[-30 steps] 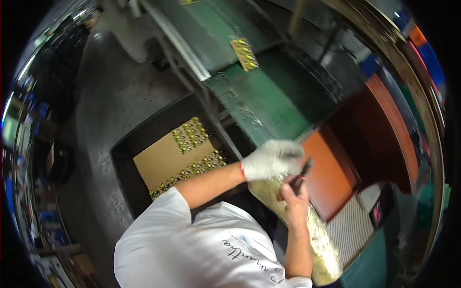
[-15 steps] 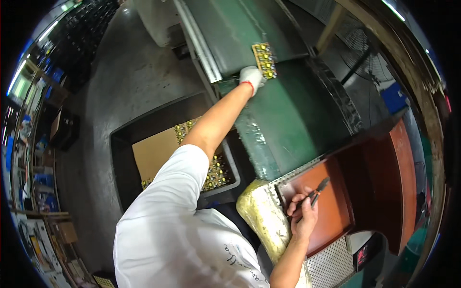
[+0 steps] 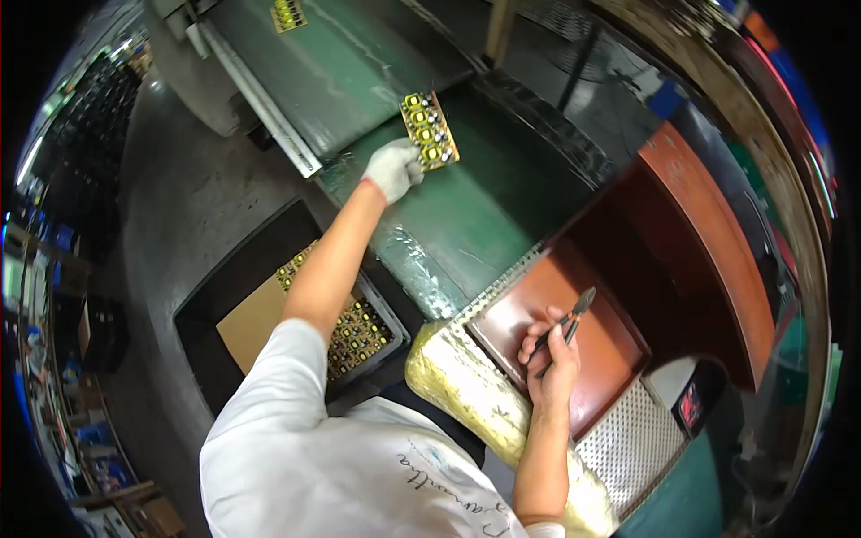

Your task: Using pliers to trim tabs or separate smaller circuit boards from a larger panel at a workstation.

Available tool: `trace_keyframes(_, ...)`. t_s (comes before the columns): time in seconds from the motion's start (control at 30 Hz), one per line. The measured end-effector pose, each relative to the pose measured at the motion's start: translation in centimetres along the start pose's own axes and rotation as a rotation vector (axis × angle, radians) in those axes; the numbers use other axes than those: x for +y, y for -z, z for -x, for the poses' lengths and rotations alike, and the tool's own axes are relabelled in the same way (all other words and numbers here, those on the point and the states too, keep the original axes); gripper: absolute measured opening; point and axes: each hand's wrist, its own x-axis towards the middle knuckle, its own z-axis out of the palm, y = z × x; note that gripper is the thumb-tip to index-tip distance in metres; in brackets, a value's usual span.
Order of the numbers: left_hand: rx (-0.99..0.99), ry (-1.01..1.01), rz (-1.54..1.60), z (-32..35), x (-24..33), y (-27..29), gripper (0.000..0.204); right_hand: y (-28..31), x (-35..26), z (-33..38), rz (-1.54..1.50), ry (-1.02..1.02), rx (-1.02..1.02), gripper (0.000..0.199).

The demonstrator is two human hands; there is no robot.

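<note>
My left hand (image 3: 395,169), in a white glove, is closed on the near left edge of a circuit board (image 3: 428,131) with yellow and dark components. That board is held over the green conveyor belt (image 3: 448,229). My bare right hand (image 3: 549,351) is wrapped round a pair of cutting pliers (image 3: 574,319) with dark and orange handles, jaws pointing up and away. It hovers above a reddish-brown tray (image 3: 605,359). Farther up the belt lies another circuit board (image 3: 288,14).
Left of me stands a black bin (image 3: 202,309) with several circuit boards (image 3: 359,339) and a cardboard sheet (image 3: 256,323). A metal rail (image 3: 260,99) edges the belt. A yellowish wrapped pad (image 3: 466,386) lies by my right forearm. A curved brown panel (image 3: 717,242) rises at right.
My view has turned, shifting the scene leftward. The board in my left hand appears nearer and raised off the belt. Another board has come into view up the belt. My right hand still holds the pliers.
</note>
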Motion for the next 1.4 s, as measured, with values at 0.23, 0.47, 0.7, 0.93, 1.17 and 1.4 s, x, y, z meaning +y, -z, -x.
trace_keyframes(0.23,-0.344,0.342,0.118,21.0,-1.6,-15.1,0.037,0.1,-2.3,1.9,-0.081,0.023,0.012,0.047)
trace_keyframes(0.47,-0.631,0.778,0.104,31.4,-6.6,-19.7,0.044,-0.3,-2.1,8.5,-0.116,-0.037,-0.202,0.063)
trace_keyframes(0.7,-0.694,0.855,0.131,35.7,-9.4,-20.8,0.045,3.1,-1.0,13.7,-0.222,-0.088,-0.150,0.062)
trace_keyframes(0.93,-0.860,0.594,-0.545,36.0,-8.5,-20.2,0.049,1.6,-1.4,18.7,-0.147,-0.074,-0.071,0.051)
trace_keyframes(1.17,-0.869,0.199,-0.450,38.3,-6.7,-25.0,0.066,0.0,-1.8,18.5,0.541,0.135,0.344,0.043)
trace_keyframes(1.4,-0.856,0.328,-0.647,36.7,-6.0,-25.6,0.064,-1.1,-0.8,18.3,0.597,0.271,0.353,0.036)
